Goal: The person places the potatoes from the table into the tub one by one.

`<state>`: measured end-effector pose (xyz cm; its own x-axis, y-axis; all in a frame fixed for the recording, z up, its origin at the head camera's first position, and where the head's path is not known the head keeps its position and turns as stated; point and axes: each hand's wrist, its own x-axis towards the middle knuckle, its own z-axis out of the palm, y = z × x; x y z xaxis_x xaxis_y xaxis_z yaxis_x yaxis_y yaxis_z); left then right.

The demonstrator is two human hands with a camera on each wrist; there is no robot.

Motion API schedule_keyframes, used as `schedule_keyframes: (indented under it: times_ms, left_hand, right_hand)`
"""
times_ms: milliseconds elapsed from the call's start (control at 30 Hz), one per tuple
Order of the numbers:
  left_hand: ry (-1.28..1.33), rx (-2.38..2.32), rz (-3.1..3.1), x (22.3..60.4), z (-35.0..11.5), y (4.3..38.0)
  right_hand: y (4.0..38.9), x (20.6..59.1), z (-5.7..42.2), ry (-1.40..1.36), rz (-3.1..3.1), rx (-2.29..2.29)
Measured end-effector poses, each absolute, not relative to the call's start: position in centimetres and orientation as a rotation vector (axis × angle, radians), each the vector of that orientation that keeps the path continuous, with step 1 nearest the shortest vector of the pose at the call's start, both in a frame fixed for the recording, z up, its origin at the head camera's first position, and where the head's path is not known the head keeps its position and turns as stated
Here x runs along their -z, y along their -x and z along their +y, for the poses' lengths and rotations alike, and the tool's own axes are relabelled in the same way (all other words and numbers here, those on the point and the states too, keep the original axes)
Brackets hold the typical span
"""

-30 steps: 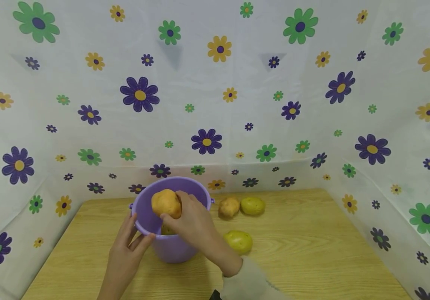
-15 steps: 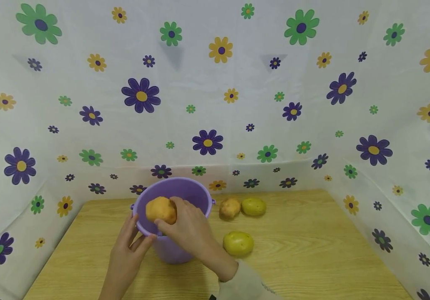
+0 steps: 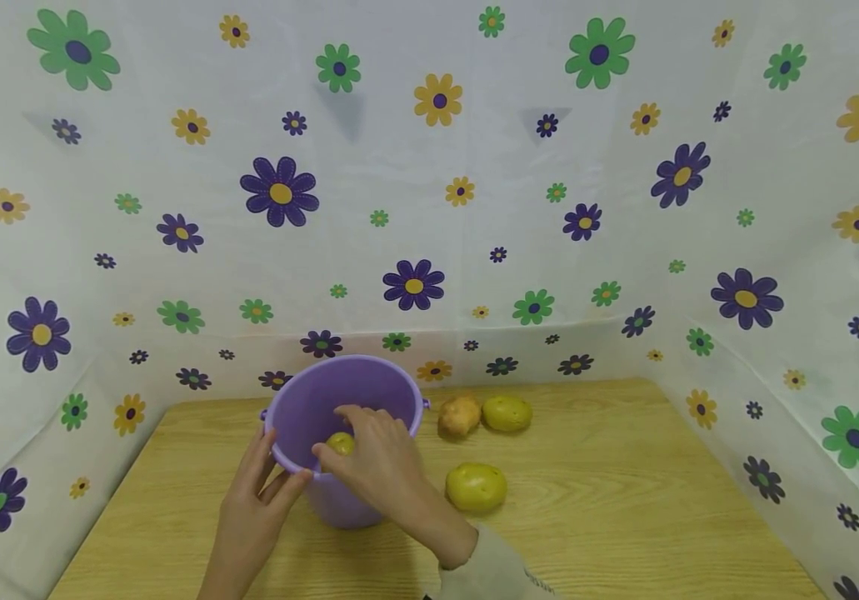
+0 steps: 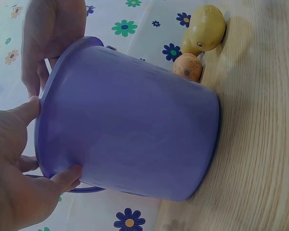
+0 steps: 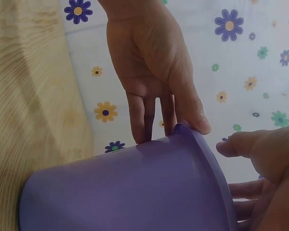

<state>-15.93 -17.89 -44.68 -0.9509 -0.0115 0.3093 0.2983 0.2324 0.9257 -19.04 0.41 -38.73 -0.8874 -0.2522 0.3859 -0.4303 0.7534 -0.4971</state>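
A purple bucket (image 3: 354, 504) stands upright on the table. My left hand (image 3: 258, 504) holds its rim at the near left, fingers against the outer wall, as the right wrist view also shows. Over the bucket's mouth is my right hand (image 3: 380, 458), thumb and fingers spread apart with nothing between them. Below, inside the bucket, part of a yellow-green potato (image 3: 341, 443) shows; the rest of the inside is hidden by the hand and the wall. In the right wrist view the right hand's thumb (image 5: 233, 144) is apart from the rim.
Right of the bucket lie a brownish potato (image 3: 459, 416) and a yellow-green potato (image 3: 506, 412) side by side, with another yellow-green potato (image 3: 476, 487) nearer. A white flowered sheet (image 3: 519, 275) encloses the wooden table (image 3: 624, 500) at back and sides.
My right hand has lowered an orange-yellow potato into the bucket and let it go; that potato is out of sight. The left hand has stayed on the rim.
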Motion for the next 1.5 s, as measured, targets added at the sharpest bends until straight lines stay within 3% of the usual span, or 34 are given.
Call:
schedule_keyframes:
  times_ms: [1500]
  left_hand:
    - [0.186,1.736,-2.315,44.4,-17.7,15.9]
  right_hand:
    - [19.1,35.9,3.4,-0.496,-2.629,-1.154]
